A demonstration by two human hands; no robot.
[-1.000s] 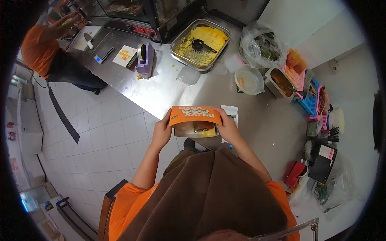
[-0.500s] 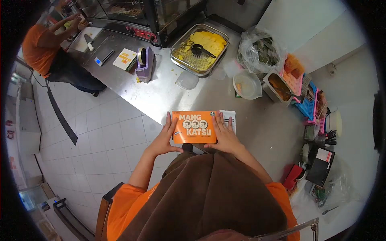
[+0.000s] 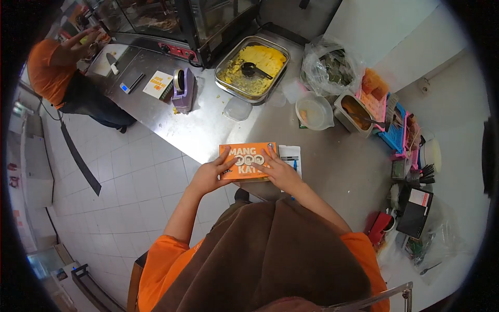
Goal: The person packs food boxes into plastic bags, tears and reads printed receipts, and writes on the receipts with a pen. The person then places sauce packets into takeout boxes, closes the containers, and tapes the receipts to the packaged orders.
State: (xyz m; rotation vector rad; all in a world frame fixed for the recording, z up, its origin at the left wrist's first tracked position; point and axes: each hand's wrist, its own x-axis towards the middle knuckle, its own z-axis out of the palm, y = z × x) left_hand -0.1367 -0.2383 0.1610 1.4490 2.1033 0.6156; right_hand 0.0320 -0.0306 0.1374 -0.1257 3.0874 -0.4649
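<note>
An orange cardboard food box (image 3: 242,151), printed "MANG KATSU", lies at the front edge of the steel counter. My left hand (image 3: 209,177) grips its left side, fingers reaching over the top. On the opposite side, my right hand (image 3: 283,174) holds the box with its fingers spread across the lid, covering part of the lettering. Just right of the box, partly behind my right hand, is a white paper (image 3: 289,151) with a blue pen (image 3: 295,165).
A purple tape dispenser (image 3: 183,96), a flat printed box (image 3: 157,85) and a tray of yellow food (image 3: 262,56) stand farther back. A plastic bowl (image 3: 317,117) and a sauce pan (image 3: 340,112) sit right. A co-worker (image 3: 49,67) in orange stands far left.
My hands have moved from the box's sides inward, so more fingers now lie over its top. The box sits slightly farther left in view. More of the paper and its pen shows.
</note>
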